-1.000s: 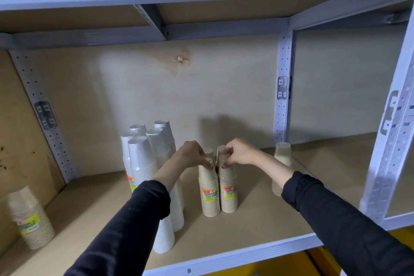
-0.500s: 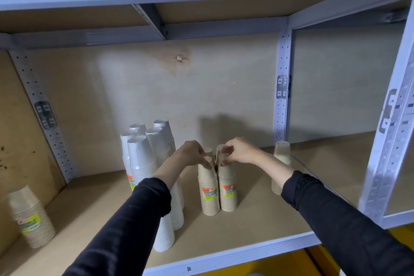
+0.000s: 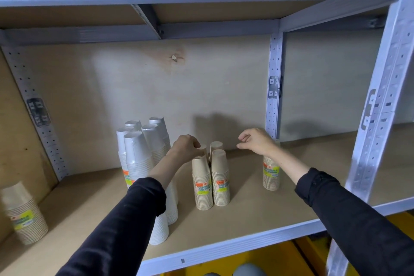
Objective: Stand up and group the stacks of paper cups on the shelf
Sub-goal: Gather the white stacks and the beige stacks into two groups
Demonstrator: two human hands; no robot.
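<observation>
Several brown cup stacks (image 3: 211, 182) stand upright and close together mid-shelf. My left hand (image 3: 187, 148) rests its fingers on the tops of the left ones. My right hand (image 3: 256, 141) hovers off to the right of that group, fingers loosely curled and holding nothing, above a lone brown stack (image 3: 271, 172) partly hidden by my wrist. Several tall white cup stacks (image 3: 143, 154) stand grouped at the left, partly behind my left sleeve. Another brown stack (image 3: 24, 213) leans in the far left corner.
The shelf board (image 3: 257, 213) has a grey metal front lip. A grey upright post (image 3: 380, 119) stands at the right, and another post (image 3: 274, 87) runs up the back wall. The shelf above hangs close overhead.
My right hand has let go of the middle brown stacks and moved right, above the lone brown stack. My left hand stays on the group's tops.
</observation>
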